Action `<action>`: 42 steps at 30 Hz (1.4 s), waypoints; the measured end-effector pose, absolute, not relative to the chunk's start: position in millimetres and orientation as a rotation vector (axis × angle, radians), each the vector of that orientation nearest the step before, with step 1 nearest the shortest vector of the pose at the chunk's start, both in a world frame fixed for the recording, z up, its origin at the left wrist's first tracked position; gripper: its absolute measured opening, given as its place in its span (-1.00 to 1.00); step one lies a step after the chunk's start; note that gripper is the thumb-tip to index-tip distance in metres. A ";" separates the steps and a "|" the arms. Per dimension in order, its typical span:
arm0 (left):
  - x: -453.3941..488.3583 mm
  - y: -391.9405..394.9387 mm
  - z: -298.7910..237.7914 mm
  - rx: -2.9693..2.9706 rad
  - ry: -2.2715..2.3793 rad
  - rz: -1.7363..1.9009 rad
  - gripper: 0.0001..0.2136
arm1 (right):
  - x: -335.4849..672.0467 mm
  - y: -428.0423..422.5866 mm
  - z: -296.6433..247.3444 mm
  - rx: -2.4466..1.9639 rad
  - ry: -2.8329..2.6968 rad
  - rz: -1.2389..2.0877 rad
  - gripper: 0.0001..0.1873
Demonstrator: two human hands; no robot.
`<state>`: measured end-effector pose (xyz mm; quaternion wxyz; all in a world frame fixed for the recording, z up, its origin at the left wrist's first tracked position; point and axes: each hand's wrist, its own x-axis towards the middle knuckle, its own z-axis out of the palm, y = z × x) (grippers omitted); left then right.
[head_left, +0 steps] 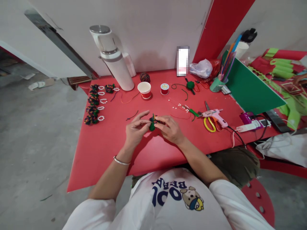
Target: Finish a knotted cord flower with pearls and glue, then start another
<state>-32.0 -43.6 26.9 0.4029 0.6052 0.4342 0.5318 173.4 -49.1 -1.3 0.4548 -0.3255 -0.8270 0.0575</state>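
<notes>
Between both hands, just above the red table, is a small yarn piece [152, 125] of green and dark multicoloured yarn. My left hand [137, 128] pinches its green side between thumb and fingertips, the other fingers partly raised. On the opposite side my right hand [170, 128] grips the multicoloured part, its fingers curled over and hiding some of it. A short dark yarn scrap [132, 116] lies beyond my left hand. Along the table's left side sit several finished-looking yarn pieces [93, 100] with white bead loops [101, 108].
Behind stand a white thermos [117, 68], a paper cup [144, 91], a thread spool [164, 89] and a yarn ball [145, 77]. To the right lie loose white beads [184, 107], a green-handled tool [193, 112], yellow-handled scissors [209, 124], a pink glue gun [217, 117] and a green board [251, 86].
</notes>
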 end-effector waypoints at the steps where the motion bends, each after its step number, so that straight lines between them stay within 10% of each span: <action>1: -32.4 -43.3 26.5 1.538 1.099 1.347 -0.88 | 173.3 -49.0 -1.5 -0.788 -2.035 0.130 -0.68; 42: -30.5 -42.1 21.7 1.652 1.055 1.287 -0.73 | 174.1 -50.0 1.6 -0.844 -2.025 0.214 -0.73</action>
